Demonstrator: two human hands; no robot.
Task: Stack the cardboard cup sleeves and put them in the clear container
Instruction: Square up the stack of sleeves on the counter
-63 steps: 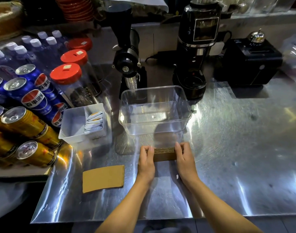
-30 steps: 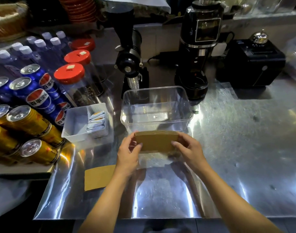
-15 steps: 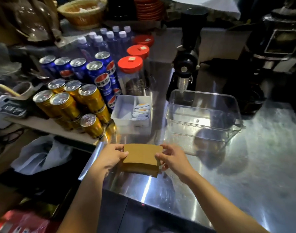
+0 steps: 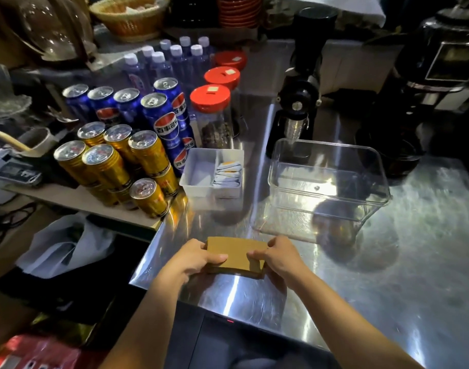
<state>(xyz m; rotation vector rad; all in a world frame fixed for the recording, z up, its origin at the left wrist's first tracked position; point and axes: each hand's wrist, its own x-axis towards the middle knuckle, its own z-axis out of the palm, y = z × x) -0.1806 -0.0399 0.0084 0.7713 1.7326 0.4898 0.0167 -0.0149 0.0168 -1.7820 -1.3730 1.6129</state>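
Steel covers the shiny metal desk (image 4: 388, 275) in front of me, scuffed and throwing back glare. I have both hands on a flat stack of brown cardboard cup sleeves (image 4: 234, 255) near the desk's front left corner. My left hand (image 4: 190, 259) grips the stack's left end, thumb on top and fingers curled around the edge; my right hand (image 4: 281, 258) pinches the right end the same way, thumb on top. Whether the stack rests on the steel or is held just above it, I cannot tell.

Behind and to the right of the stack stands the clear rectangular plastic container (image 4: 326, 182), open-topped, with nothing in it that I can see, apart from my hands. Just left of it sits a small white divided tray (image 4: 201, 179) holding paper sachets (image 4: 226, 173). Further left, gold drink cans (image 4: 116, 166) and blue cola cans (image 4: 159, 115) are piled together, with red-lidded clear jars (image 4: 212, 113) behind the tray. A black grinder (image 4: 297, 97) stands behind the container.
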